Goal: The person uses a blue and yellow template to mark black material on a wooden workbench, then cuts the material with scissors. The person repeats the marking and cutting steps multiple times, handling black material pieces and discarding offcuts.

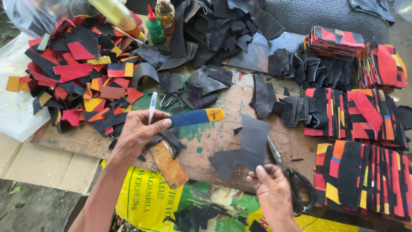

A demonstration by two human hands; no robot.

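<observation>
My left hand [139, 131] grips a white pen [152, 107] together with a blue strip with a yellow tip [195, 117], just above a brown template piece [169, 165]. My right hand [270, 189] pinches the lower edge of a dark grey irregular leather piece [244, 148], held up over the wooden board [214, 137]. Black-handled scissors [296, 182] lie on the board just right of my right hand.
A heap of red, black, yellow scraps [81, 68] lies at the left. Black leather offcuts [223, 25] are piled at the back, beside glue bottles [155, 25]. Stacks of patchwork pieces [365, 116] fill the right. A yellow and green sack [171, 206] lies below the board.
</observation>
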